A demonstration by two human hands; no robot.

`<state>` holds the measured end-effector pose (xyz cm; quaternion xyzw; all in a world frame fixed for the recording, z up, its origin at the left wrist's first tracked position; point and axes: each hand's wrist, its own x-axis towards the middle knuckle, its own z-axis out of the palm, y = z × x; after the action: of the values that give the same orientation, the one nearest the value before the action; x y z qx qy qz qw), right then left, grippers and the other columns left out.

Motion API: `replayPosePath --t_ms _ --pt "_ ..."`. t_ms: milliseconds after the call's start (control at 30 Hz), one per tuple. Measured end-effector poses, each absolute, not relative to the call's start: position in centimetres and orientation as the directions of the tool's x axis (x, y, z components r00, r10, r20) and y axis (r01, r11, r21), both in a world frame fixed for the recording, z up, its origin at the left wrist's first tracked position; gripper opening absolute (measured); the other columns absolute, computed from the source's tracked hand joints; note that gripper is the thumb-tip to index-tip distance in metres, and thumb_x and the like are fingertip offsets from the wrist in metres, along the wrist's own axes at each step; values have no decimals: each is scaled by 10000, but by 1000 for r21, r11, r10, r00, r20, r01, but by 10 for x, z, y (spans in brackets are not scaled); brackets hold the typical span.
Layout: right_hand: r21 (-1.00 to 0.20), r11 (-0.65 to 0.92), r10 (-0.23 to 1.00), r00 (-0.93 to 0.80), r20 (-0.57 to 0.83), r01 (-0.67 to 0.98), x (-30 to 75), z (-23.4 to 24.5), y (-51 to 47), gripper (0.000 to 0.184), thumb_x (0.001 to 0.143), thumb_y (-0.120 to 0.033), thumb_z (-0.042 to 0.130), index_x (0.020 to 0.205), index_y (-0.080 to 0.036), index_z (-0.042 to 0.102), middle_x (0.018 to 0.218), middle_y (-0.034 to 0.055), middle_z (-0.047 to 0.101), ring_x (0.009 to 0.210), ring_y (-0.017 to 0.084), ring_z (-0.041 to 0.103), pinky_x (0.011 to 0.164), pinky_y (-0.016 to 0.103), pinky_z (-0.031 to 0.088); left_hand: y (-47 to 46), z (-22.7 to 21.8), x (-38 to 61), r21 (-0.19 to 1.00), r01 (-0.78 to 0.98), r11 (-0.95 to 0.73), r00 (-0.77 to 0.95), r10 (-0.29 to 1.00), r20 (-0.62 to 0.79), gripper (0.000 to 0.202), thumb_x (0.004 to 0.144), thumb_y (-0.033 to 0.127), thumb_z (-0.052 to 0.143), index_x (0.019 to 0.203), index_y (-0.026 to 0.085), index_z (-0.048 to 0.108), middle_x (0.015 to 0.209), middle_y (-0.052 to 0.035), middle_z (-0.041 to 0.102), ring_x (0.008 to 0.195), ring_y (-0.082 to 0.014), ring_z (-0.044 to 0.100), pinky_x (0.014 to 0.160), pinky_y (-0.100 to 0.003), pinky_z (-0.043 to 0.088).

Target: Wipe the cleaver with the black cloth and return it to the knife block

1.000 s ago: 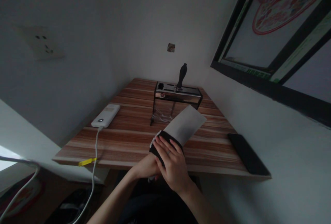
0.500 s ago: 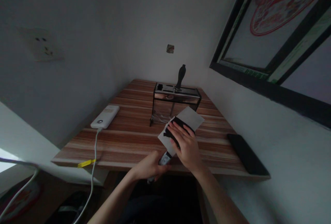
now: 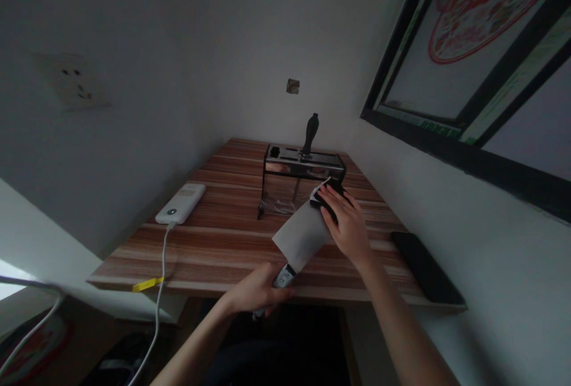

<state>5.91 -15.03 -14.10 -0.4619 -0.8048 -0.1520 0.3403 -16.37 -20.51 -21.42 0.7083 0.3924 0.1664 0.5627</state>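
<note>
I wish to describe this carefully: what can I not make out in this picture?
In the head view:
Far end of blade: under black pad and right hand.
Middle of handle: inside left hand.
Framed picture: cut by top and right edges.
Handle's marking: too small.

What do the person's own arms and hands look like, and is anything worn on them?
The left hand and right hand are gloveless. The left forearm and right forearm are bare as far as they show, with no sleeve, watch, bracelet, cable or marking visible. It is too dim to tell about rings. Dark clothing shows between the forearms.
</note>
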Motion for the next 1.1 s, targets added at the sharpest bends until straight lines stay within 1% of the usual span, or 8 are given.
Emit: replayPosePath --t_ms 167,400,567,767,833,933,1033,1100 --pt "-75 502 635 -308 709 862 61 -142 -144 378 942 -257 373 1309 -218 452 1331 47 517 1259 186 438 1081 442 252 -204 -213 -164 923 381 -63 641 737 -214 208 760 348 542 698 156 495 427 58 476 361 -71 432 363 -156 306" --pt "-73 471 630 -278 725 879 52 -148 -152 367 930 -230 399 1285 -184 480 1320 74 526 1258 191 439 1040 412 307 -205 -207 -165 919 391 -49 659 712 -243 199 764 328 535 670 163 476 415 60 471 344 -65 416 362 -155 296" --pt "-74 512 634 -318 705 856 34 -153 -168 363 919 -208 415 1272 -186 495 1286 74 558 1237 198 466 1037 420 308 -205 -208 -164 920 389 -46 652 719 -240 208 760 339 535 668 160 482 422 58 473 352 -68 431 365 -156 300" --pt "-128 566 656 -352 668 814 1 -165 -194 376 916 -204 414 1286 -190 480 1298 68 546 1240 186 462 1036 403 312 -205 -208 -163 939 344 -32 648 731 -212 184 746 317 552 682 158 488 419 62 467 345 -60 418 361 -147 304" --pt "-150 582 658 -354 664 799 -10 -171 -203 367 919 -205 408 1277 -182 487 1299 70 545 1241 185 461 1029 399 320 -205 -210 -162 944 329 -31 641 742 -199 154 733 293 552 701 149 507 442 54 486 348 -62 424 355 -150 310" --pt "-172 600 658 -360 661 782 -24 -181 -216 380 915 -191 402 1287 -173 478 1304 72 541 1245 185 456 1026 396 324 -204 -216 -162 950 312 -30 630 754 -184 52 676 180 526 699 133 529 463 39 500 372 -77 457 362 -158 332" --pt "-192 617 661 -370 653 763 -37 -188 -228 419 901 -179 409 1319 -183 443 1313 64 533 1245 184 456 1013 386 341 -204 -224 -165 945 326 -41 610 772 -177 94 617 110 482 679 120 552 473 31 491 399 -88 472 392 -175 364" --pt "-213 629 664 -374 648 748 -43 -191 -234 447 892 -167 416 1339 -196 418 1309 50 537 1240 181 462 1000 379 353 -204 -229 -168 943 328 -65 610 777 -158 148 627 114 469 719 106 586 517 5 526 451 -108 504 441 -198 405"
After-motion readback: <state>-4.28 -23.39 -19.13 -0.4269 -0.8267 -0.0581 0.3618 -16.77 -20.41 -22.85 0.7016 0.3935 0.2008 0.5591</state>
